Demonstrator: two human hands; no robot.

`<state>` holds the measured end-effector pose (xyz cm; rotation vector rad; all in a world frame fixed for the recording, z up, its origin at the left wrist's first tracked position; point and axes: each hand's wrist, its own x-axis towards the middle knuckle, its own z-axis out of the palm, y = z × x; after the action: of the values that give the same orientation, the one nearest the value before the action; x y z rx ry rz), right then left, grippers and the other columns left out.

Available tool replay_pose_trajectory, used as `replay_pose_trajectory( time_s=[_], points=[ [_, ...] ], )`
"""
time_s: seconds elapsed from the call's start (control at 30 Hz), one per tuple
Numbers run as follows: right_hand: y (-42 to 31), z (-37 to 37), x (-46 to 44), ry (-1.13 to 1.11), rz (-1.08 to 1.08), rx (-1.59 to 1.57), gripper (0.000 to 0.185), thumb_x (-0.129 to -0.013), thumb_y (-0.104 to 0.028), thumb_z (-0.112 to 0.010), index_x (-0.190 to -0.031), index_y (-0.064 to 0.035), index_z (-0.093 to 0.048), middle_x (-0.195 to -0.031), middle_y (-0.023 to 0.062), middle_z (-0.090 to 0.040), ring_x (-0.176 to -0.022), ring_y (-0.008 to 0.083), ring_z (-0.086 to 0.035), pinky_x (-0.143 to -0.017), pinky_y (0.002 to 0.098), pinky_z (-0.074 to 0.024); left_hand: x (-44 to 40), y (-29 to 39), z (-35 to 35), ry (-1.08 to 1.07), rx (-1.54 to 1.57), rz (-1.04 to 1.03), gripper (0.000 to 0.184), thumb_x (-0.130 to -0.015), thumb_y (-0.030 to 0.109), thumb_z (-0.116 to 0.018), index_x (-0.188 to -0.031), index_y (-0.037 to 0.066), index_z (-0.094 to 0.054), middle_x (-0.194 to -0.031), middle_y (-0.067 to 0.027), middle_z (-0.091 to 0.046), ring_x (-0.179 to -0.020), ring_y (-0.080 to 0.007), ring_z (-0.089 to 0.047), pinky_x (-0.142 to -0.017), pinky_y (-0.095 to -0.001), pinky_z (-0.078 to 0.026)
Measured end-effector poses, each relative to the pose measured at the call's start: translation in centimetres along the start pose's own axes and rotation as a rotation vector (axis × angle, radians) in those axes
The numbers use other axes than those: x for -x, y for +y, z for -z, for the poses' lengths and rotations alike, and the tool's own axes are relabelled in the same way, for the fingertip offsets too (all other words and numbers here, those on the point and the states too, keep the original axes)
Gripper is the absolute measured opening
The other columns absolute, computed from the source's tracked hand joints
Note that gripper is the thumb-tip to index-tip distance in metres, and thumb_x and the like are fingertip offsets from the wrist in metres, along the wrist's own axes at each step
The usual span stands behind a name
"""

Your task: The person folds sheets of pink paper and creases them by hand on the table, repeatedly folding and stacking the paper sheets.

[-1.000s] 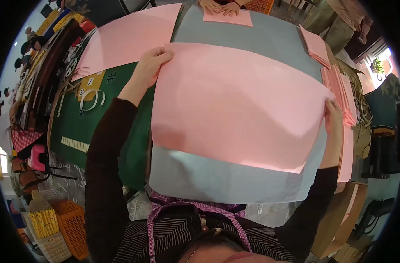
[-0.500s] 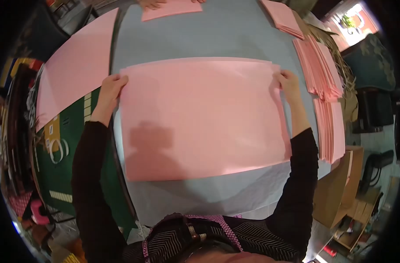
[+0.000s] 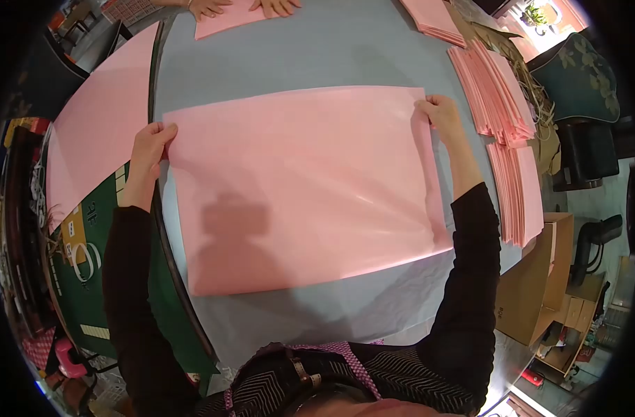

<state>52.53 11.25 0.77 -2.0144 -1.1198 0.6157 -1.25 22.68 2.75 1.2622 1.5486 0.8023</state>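
Note:
A large pink sheet (image 3: 310, 187) is spread low over the grey-blue table cover (image 3: 283, 62), and a shadow falls on its lower left part. My left hand (image 3: 152, 147) pinches the sheet's upper left corner between thumb and fingers. At the upper right corner, my right hand (image 3: 440, 117) grips the sheet the same way. The sheet's right edge shows a narrow fold or second layer. Faint creases run across its lower right part.
Folded pink stacks (image 3: 491, 90) line the table's right side, with another bundle (image 3: 516, 194) nearer me. A co-worker's hands (image 3: 279, 5) press a pink piece (image 3: 227, 19) at the far edge. Left is a green surface (image 3: 123, 264) with a pink sheet (image 3: 105, 118). A cardboard box (image 3: 533, 285) stands right.
Over the last second the held sheet has come down from a raised, tilted position to lie flatter. Since half a second ago it shifted slightly left in view. Both hands have kept their grip.

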Motion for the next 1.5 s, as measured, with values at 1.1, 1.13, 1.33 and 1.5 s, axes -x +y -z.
replay_pose_trajectory(
  time_s=[1.1, 1.13, 1.33, 1.5],
  points=[
    [3.4, -1.1, -3.5, 0.044, 0.252, 0.345, 0.034, -0.08, -0.027, -0.062, -0.085, 0.0058, -0.066, -0.063, 0.009, -0.059, -0.059, 0.0149, -0.052, -0.055, 0.0342, -0.0413, -1.3, -2.8, -1.1, 0.207, -0.495, -0.318, 0.031, -0.078, 0.026, -0.061, -0.075, -0.005, -0.058, -0.066, -0.0222, -0.055, -0.057, -0.0306, -0.053, -0.056, -0.043, -0.042],
    [3.3, -1.0, -3.4, 0.061, 0.254, 0.339, 0.034, -0.08, -0.027, -0.063, -0.087, 0.0056, -0.066, -0.064, 0.0089, -0.059, -0.06, 0.0147, -0.052, -0.055, 0.0335, -0.0413, -1.1, -3.1, -1.4, 0.248, -0.484, -0.351, 0.031, -0.078, 0.026, -0.06, -0.074, -0.005, -0.06, -0.069, -0.0228, -0.057, -0.061, -0.0333, -0.055, -0.058, -0.0438, -0.043],
    [1.2, -1.0, -2.2, 0.053, 0.14, 0.299, 0.034, -0.081, -0.025, -0.066, -0.095, 0.0063, -0.065, -0.083, 0.0137, -0.066, -0.075, 0.0208, -0.06, -0.071, 0.0338, -0.0471, 0.3, -2.9, -1.7, 0.344, -0.534, -0.459, 0.027, -0.079, 0.022, -0.062, -0.076, -0.005, -0.062, -0.076, -0.0239, -0.062, -0.073, -0.0393, -0.061, -0.066, -0.0454, -0.047],
    [2.3, -1.2, -2.7, 0.083, 0.182, 0.28, 0.031, -0.082, -0.024, -0.066, -0.091, 0.0056, -0.065, -0.072, 0.0066, -0.06, -0.065, 0.0143, -0.053, -0.059, 0.0299, -0.0425, 0.2, -2.7, -1.4, 0.279, -0.577, -0.37, 0.026, -0.079, 0.02, -0.064, -0.083, -0.005, -0.065, -0.083, -0.0234, -0.064, -0.083, -0.0389, -0.061, -0.072, -0.045, -0.047]
  ],
)
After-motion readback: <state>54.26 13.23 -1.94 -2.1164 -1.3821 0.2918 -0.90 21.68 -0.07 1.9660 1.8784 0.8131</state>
